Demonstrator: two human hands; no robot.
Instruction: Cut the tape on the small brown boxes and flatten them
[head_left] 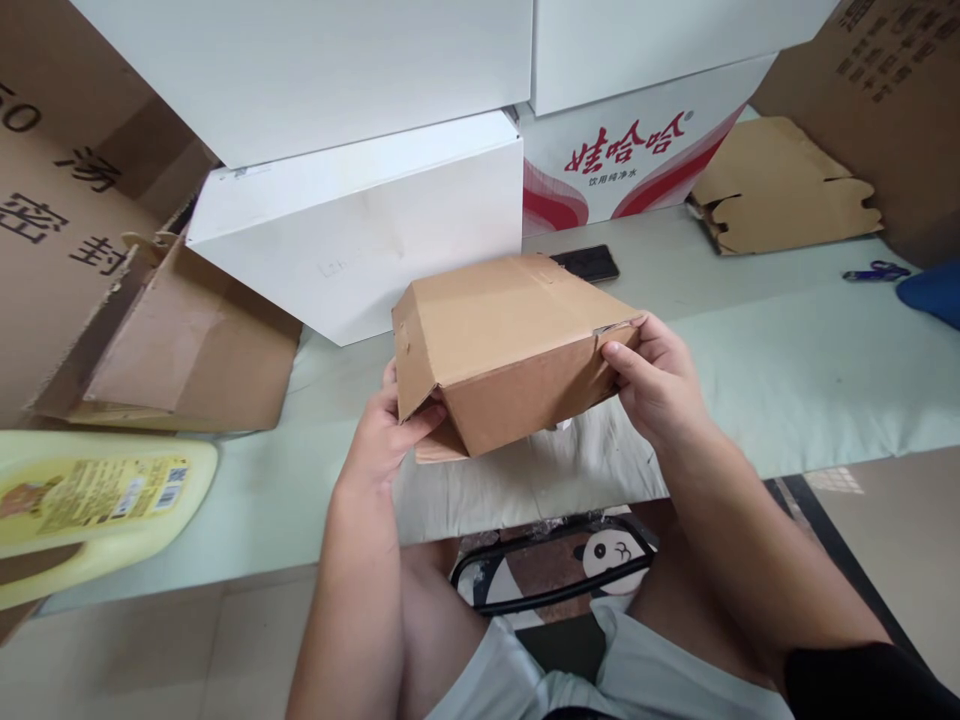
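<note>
A small brown cardboard box [517, 345] is held up between my two hands above the front of the table. My left hand [394, 425] grips its left end at the flap, some fingers behind it and one under the flap's lower edge. At the other end, my right hand [652, 375] pinches the right edge, the thumb on the front side and fingers behind. The box is tilted, with its left flap partly folded out. Its inside is hidden from me. Behind its right rear corner lies a dark phone [589, 263].
White boxes [360, 230] and a red-printed carton [637, 150] stand at the back. An open carton [187, 340] and a yellow jug [112, 510] are left. Flattened cardboard [787, 185], purple-handled scissors [877, 271] and a blue object [932, 294] lie right on the pale cloth-covered table [817, 370].
</note>
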